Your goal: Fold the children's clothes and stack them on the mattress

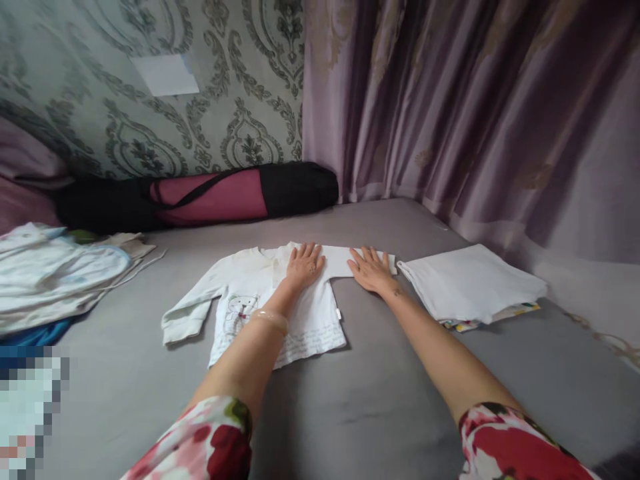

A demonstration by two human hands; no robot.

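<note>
A small white long-sleeved shirt (310, 320) lies spread on the grey bed sheet (370, 393), with a bear drawing on its front and lines of print along the hem. My left hand (305, 265) rests flat on its upper part near the shoulder, fingers stretched out. Over the outstretched right-side sleeve lies my right hand (371, 269), palm down with fingers apart, close to the cuff. The other sleeve bends down toward the left, untouched. My left forearm hides part of the shirt's front.
Folded white clothes (475, 283) are stacked to the right. A pile of loose clothes (55, 280) sits at the left. Along the patterned wall lies a long black and maroon bag (215, 197). Purple curtains (450, 113) hang behind the bed's right side.
</note>
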